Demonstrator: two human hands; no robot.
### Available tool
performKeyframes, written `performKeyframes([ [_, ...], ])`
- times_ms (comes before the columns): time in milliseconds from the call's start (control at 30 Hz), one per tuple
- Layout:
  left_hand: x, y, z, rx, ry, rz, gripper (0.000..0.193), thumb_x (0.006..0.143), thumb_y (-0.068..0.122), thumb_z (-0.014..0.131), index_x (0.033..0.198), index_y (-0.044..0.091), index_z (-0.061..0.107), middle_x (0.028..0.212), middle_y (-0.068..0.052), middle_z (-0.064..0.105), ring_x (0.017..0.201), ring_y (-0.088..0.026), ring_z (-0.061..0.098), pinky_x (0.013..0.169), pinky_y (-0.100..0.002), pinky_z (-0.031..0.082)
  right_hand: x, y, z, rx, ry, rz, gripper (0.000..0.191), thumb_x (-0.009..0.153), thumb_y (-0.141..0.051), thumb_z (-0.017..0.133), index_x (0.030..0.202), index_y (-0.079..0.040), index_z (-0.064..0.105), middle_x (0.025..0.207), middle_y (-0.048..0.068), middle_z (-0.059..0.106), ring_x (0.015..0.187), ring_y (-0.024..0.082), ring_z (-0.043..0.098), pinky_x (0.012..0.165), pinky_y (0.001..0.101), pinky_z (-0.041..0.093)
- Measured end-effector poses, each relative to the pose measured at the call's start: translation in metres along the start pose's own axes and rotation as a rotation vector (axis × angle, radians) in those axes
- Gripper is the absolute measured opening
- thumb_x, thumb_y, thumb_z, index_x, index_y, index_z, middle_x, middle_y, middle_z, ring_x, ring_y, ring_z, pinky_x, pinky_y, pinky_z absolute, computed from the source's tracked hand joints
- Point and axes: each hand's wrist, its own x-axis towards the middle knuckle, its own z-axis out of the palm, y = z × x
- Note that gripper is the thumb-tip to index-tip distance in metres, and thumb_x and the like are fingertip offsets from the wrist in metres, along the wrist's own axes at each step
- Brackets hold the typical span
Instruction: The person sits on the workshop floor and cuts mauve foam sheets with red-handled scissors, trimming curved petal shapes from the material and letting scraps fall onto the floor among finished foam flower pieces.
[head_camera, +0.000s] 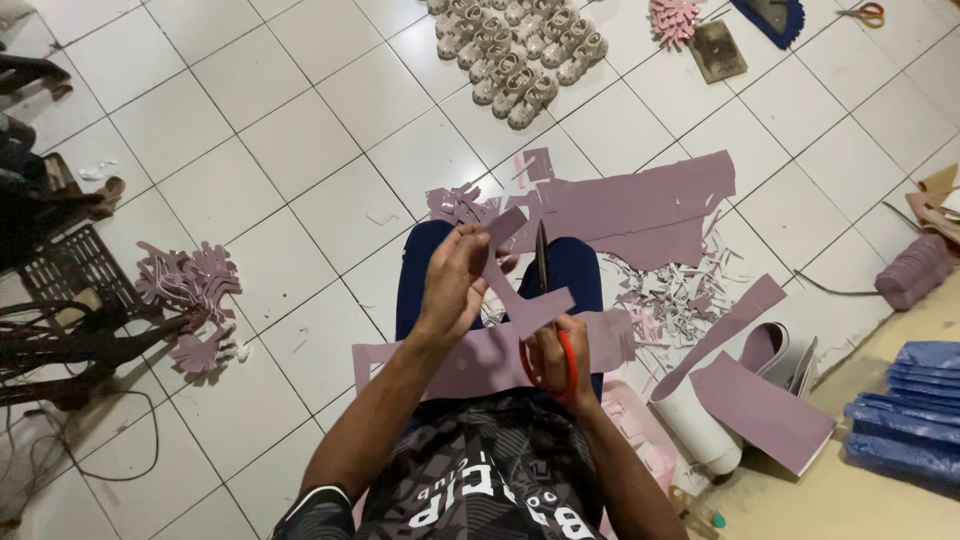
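Note:
My left hand (455, 282) pinches a cut-out piece of mauve sheet material (522, 300) held up over my lap. In my right hand (553, 362) are scissors with red handles (566, 352); the dark blades (542, 258) point up and away, biting into the piece near its middle. A larger mauve sheet (470, 365) lies across my thighs under both hands.
More mauve sheets (640, 205) and a litter of thin offcuts (670, 290) lie on the white tile floor ahead. A pile of cut shapes (190, 290) sits left. Several pale sandals (515, 50) are far ahead. Rolled material (735, 335) and blue stacked sheets (915, 400) are right.

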Motion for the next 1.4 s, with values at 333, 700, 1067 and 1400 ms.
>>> performKeyframes([
  [333,-0.013,0.031,0.014,0.54,-0.1,0.126,0.025,0.099,0.015,0.065,0.111,-0.003,0.053,0.094,-0.021,0.076,0.084,-0.022,0.078,0.068,-0.025,0.065,0.003,-0.035,0.007,-0.258,-0.05,0.033,0.032,0.101,-0.032,0.06,0.103,-0.002,0.07,0.059,-0.005,0.052,0.048,0.003,0.046,0.042,0.0217,0.036],
  [700,-0.019,0.033,0.026,0.622,-0.136,0.13,0.025,0.099,0.015,0.065,0.11,-0.005,0.055,0.096,-0.021,0.074,0.091,-0.023,0.079,0.072,-0.029,0.069,0.004,-0.042,0.003,-0.266,0.046,0.158,0.023,0.097,-0.022,0.066,0.089,0.0,0.071,0.047,-0.003,0.048,0.038,0.003,0.042,0.036,0.0233,0.027],
  [1067,-0.017,0.056,0.028,0.826,-0.171,0.101,0.024,0.094,0.016,0.07,0.111,0.0,0.065,0.097,-0.014,0.078,0.088,-0.02,0.08,0.058,-0.028,0.065,0.004,-0.043,-0.011,-0.246,-0.018,0.071,0.036,0.101,-0.036,0.062,0.101,-0.001,0.066,0.055,-0.005,0.047,0.044,0.003,0.042,0.041,0.0215,0.032],
  [1400,-0.022,0.066,0.048,1.055,-0.254,0.07,0.026,0.091,0.018,0.072,0.111,0.002,0.07,0.09,-0.011,0.08,0.081,-0.018,0.081,0.053,-0.026,0.065,0.012,-0.062,-0.018,-0.443,-0.178,-0.006,0.055,0.096,-0.053,0.063,0.124,-0.006,0.069,0.072,-0.004,0.057,0.065,0.006,0.059,0.055,0.0244,0.054],
])
